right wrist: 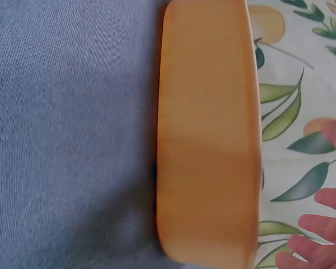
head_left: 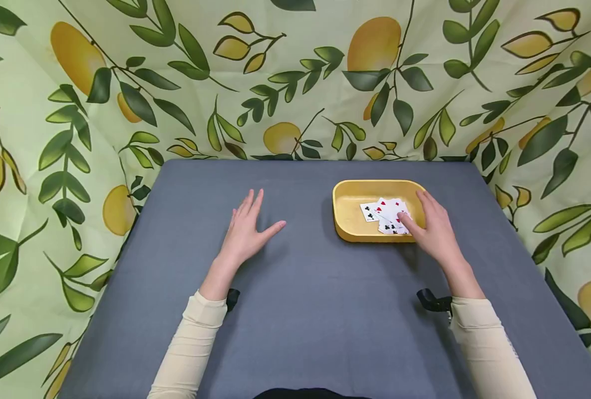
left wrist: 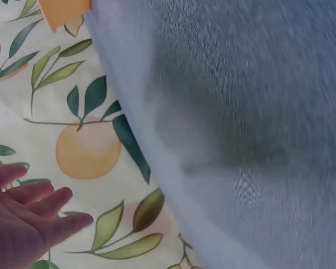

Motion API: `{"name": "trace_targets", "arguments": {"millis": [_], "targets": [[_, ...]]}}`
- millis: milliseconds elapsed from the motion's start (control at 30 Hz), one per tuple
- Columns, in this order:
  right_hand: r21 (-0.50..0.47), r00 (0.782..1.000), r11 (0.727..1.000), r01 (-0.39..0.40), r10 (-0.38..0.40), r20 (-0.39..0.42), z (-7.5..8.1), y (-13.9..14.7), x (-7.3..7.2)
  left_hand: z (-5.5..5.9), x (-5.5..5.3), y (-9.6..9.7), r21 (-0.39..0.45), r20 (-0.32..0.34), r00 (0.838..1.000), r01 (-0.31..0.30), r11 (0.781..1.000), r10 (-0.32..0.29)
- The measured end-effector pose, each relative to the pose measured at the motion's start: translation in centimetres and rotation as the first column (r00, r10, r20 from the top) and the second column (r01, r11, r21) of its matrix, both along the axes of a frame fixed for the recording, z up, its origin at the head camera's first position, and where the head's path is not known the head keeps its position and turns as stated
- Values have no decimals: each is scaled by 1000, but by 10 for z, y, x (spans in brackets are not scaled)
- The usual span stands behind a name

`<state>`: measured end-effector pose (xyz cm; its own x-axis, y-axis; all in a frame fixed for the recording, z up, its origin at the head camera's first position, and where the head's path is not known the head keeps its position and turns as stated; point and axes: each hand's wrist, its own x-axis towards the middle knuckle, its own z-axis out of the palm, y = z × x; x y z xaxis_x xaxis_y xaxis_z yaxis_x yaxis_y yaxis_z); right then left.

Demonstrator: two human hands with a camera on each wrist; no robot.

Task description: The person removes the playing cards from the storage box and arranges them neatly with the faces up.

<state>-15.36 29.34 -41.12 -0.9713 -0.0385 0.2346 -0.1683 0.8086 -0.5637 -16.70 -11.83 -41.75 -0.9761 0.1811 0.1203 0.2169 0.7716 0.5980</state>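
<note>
A yellow rectangular tray (head_left: 346, 213) with rounded corners stands on the right half of the table. Several playing cards (head_left: 388, 210) lie face up and overlapping in its right part, with red and black suits showing. My right hand (head_left: 436, 228) hovers at the tray's right end, thumb in front of the cards and fingers spread; nothing is seen in its grasp. The right wrist view shows the tray's outer side wall (right wrist: 210, 123), with those fingers beyond its rim. Left of the tray, my left hand (head_left: 245, 230) is held over the table, fingers extended, thumb apart, holding nothing.
A grey-blue cloth covers the table (head_left: 305, 310). Behind it and on both sides hangs a pale curtain (head_left: 295, 72) printed with leaves and yellow fruit. A black wrist mount (head_left: 434, 302) juts inward from the right wrist, and a similar one (head_left: 233, 299) from the left.
</note>
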Motion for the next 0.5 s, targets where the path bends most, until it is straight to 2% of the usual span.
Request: {"name": "trace_targets", "arguments": {"millis": [200, 333, 500], "targets": [[-45, 997, 996, 72, -72, -2, -4, 10, -2, -6, -3, 8, 200, 37, 999, -17, 980, 10], [-52, 992, 990, 128, -127, 10, -7, 17, -4, -9, -6, 21, 270, 60, 998, -13, 963, -3], [-73, 979, 977, 201, -198, 46, -9, 28, -4, -11, -13, 44, 306, 64, 997, 17, 952, -39]]}}
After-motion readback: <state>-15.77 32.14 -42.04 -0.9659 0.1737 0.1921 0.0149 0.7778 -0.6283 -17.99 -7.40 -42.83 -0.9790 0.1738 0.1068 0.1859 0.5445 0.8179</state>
